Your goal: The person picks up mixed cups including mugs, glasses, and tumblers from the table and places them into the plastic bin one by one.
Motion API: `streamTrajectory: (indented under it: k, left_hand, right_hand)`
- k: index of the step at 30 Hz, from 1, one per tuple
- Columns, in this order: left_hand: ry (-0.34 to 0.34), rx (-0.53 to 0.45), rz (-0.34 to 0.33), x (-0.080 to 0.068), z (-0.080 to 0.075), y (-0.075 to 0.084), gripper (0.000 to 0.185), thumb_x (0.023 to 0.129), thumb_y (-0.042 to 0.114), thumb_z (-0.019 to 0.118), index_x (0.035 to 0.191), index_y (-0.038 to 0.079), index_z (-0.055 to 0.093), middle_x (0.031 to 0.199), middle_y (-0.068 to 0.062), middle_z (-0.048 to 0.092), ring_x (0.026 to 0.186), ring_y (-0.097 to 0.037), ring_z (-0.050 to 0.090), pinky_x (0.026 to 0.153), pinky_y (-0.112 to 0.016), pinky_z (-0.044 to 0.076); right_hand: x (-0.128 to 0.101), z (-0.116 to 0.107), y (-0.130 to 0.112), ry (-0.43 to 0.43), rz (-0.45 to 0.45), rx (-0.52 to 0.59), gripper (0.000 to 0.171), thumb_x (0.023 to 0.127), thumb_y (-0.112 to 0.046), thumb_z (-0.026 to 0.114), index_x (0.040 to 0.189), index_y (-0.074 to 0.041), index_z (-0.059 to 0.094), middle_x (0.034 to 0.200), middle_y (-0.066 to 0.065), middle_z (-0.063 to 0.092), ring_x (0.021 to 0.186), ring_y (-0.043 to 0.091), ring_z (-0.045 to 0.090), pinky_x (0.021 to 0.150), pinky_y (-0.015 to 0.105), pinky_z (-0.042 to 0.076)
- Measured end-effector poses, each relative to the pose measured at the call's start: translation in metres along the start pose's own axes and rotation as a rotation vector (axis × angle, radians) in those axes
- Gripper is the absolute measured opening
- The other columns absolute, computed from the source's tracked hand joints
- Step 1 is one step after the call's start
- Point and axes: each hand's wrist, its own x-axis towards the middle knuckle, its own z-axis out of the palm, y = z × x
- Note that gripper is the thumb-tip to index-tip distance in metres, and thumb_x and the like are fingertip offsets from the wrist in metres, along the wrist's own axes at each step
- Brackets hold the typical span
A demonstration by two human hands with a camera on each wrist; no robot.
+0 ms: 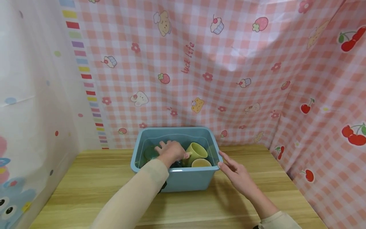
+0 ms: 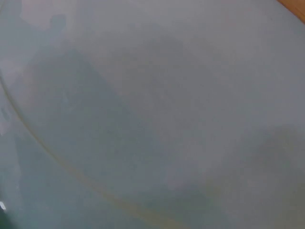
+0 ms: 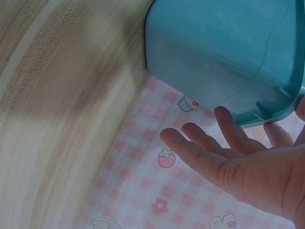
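Observation:
A blue plastic bin [image 1: 186,179] stands on the table against the cloth backdrop. My left hand [image 1: 172,150] reaches down into it, with thumb and forefinger at the handle of a yellow-green mug [image 1: 197,150], pinching it; the other fingers fan out to the left. That mug leans, its mouth facing up and right. In front of it sits a second yellowish cup [image 1: 201,163]. A green translucent item [image 1: 150,153] lies left of the hand, partly hidden. At the bin's right rim, my right hand [image 1: 236,174] rests its fingertips, fingers fairly straight.
The wooden table [image 1: 100,178] runs around the bin. Pink checked cloth [image 1: 240,105] hangs behind and to the right, and a white patterned sheet [image 1: 37,95] at the left. Up close, the bluish-grey bin wall [image 2: 143,105] fills the left wrist view.

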Motion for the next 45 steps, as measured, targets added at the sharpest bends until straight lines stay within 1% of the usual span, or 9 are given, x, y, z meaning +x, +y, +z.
streamTrajectory:
  k: [11,16,21,24,27,31,35,39,45]
  left_hand:
    - [0.052,0.214,0.196,0.006,0.001,0.003,0.040,0.097,0.049,0.077,0.075,0.016,0.070,0.117,-0.009,0.075,0.128,-0.040,0.052,0.119,-0.062,0.032]
    - [0.073,0.227,0.256,0.008,-0.001,0.008,0.041,0.101,0.045,0.073,0.072,0.017,0.068,0.128,-0.009,0.075,0.135,-0.042,0.051,0.123,-0.065,0.027]
    - [0.100,0.191,0.313,0.026,0.008,0.012,0.017,0.100,0.033,0.075,0.103,0.017,0.077,0.122,-0.004,0.077,0.119,-0.035,0.063,0.115,-0.065,0.033]
    - [0.085,0.224,0.377,0.031,0.009,0.016,0.031,0.098,0.026,0.075,0.128,0.019,0.073,0.120,0.000,0.077,0.112,-0.028,0.067,0.113,-0.063,0.034]
    - [0.077,0.266,0.400,0.033,0.011,0.019,0.031,0.097,0.025,0.075,0.127,0.017,0.070,0.119,-0.002,0.077,0.112,-0.028,0.068,0.116,-0.064,0.032]
    - [0.060,0.203,0.359,0.032,0.012,0.018,0.014,0.097,0.028,0.078,0.098,0.015,0.072,0.102,-0.003,0.075,0.107,-0.028,0.069,0.122,-0.067,0.029]
    - [-0.014,0.048,0.243,0.024,0.007,0.012,0.033,0.097,0.032,0.080,0.072,0.013,0.068,0.087,-0.005,0.069,0.113,-0.029,0.067,0.128,-0.068,0.022]
    - [-0.063,-0.045,0.168,0.006,-0.003,0.009,0.032,0.100,0.034,0.077,0.082,0.008,0.076,0.096,-0.009,0.071,0.121,-0.031,0.065,0.131,-0.065,0.024]
    - [-0.085,-0.082,0.152,0.003,-0.007,0.008,0.038,0.101,0.035,0.076,0.131,0.010,0.077,0.137,-0.008,0.074,0.134,-0.032,0.062,0.127,-0.063,0.032]
  right_hand:
    - [0.000,-0.001,0.000,-0.006,-0.002,-0.018,0.060,0.110,-0.047,0.058,0.165,-0.029,0.043,0.150,0.019,0.064,0.141,0.035,0.061,0.120,0.061,0.045]
    - [0.001,-0.002,0.000,-0.012,0.003,-0.022,0.059,0.110,-0.049,0.057,0.165,-0.032,0.043,0.153,0.019,0.061,0.143,0.035,0.060,0.120,0.061,0.045]
    - [0.001,-0.002,0.000,-0.016,0.000,-0.021,0.059,0.109,-0.051,0.057,0.164,-0.035,0.043,0.155,0.019,0.060,0.145,0.034,0.059,0.120,0.062,0.044]
    - [0.001,-0.002,0.000,-0.014,0.002,-0.022,0.059,0.109,-0.052,0.057,0.164,-0.035,0.043,0.155,0.018,0.060,0.144,0.034,0.059,0.120,0.061,0.045]
    - [0.001,-0.002,0.000,-0.011,0.007,-0.022,0.060,0.109,-0.052,0.057,0.164,-0.035,0.043,0.155,0.018,0.060,0.144,0.034,0.059,0.120,0.061,0.045]
    - [0.001,-0.002,0.001,-0.003,0.009,-0.023,0.059,0.109,-0.051,0.058,0.164,-0.034,0.044,0.154,0.018,0.061,0.143,0.034,0.060,0.120,0.061,0.045]
    - [0.001,-0.001,0.002,-0.007,0.006,-0.016,0.059,0.109,-0.050,0.057,0.164,-0.034,0.044,0.154,0.018,0.061,0.143,0.034,0.060,0.120,0.061,0.045]
    - [0.000,0.000,0.002,-0.014,0.006,-0.007,0.059,0.110,-0.050,0.057,0.165,-0.033,0.043,0.154,0.018,0.061,0.144,0.034,0.059,0.121,0.061,0.044]
    - [0.000,-0.002,0.002,-0.014,-0.007,-0.015,0.059,0.110,-0.049,0.057,0.165,-0.033,0.042,0.155,0.019,0.059,0.144,0.035,0.058,0.121,0.062,0.044]
